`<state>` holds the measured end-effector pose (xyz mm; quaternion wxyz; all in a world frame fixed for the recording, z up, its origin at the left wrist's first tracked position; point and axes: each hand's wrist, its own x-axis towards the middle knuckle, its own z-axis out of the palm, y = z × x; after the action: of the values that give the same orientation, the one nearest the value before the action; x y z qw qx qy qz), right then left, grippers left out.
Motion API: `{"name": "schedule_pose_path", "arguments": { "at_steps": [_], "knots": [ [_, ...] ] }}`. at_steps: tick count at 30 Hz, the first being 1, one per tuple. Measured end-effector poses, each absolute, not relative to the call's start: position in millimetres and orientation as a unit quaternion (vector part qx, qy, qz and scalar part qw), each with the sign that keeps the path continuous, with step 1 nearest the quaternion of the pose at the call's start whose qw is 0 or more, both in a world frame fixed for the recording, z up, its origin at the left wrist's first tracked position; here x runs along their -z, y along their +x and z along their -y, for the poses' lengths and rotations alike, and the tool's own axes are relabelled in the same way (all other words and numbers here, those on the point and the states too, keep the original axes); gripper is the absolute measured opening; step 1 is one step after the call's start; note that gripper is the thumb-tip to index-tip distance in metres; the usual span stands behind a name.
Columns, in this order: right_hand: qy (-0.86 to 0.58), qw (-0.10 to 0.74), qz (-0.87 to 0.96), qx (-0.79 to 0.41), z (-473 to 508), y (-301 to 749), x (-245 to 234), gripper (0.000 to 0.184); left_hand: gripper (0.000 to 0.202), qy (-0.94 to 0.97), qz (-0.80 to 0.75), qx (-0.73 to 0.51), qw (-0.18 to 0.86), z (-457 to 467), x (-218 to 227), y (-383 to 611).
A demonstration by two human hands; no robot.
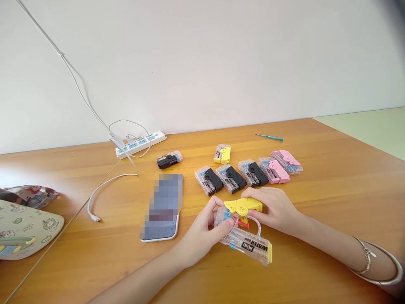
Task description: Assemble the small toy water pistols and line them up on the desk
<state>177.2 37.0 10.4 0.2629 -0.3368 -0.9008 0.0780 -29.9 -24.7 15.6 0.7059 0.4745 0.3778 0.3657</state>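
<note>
Between my hands is a mini water gun (249, 247) with a clear body, a yellow grip and a red trigger, its printed side facing up. My left hand (205, 232) is closed around its clear rear end near the blue part, thumb on top. The fingers of my right hand (274, 209) are closed on the yellow grip, which stands folded out from the body. Just beyond lie folded water guns: several black ones (232, 178), two pink ones (276, 171) and a small yellow one (222, 154).
A phone (163, 207) lies left of my hands, its screen blurred. Behind it are a white power strip (141, 143) and a charging cable (95, 217). A screwdriver (270, 137) lies at the back right. At the left edge is a patterned cloth item (28, 232).
</note>
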Motion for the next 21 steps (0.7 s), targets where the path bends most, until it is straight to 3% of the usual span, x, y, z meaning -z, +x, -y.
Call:
{"name": "schedule_pose_path", "arguments": {
  "at_steps": [6,14,17,21],
  "knots": [
    [-0.358,0.218,0.899,-0.123,-33.6,175.7,-15.1,0.033,0.038,0.483,-0.407,-0.324,0.705,18.8,-19.1,-32.3],
    [-0.338,0.311,0.885,-0.073,-30.9,176.4,-7.0,0.03,0.034,0.525,-0.444,-0.351,0.636,25.9,-16.7,-28.3],
    [-0.352,0.292,0.876,-0.153,-32.8,176.3,-10.8,0.021,0.031,0.532,-0.45,-0.359,0.621,27.9,-16.5,-27.5],
    [-0.323,0.252,0.834,-0.37,-36.8,173.4,-15.7,0.018,0.028,0.538,-0.46,-0.363,0.606,29.1,-15.4,-27.5]
  ]
}}
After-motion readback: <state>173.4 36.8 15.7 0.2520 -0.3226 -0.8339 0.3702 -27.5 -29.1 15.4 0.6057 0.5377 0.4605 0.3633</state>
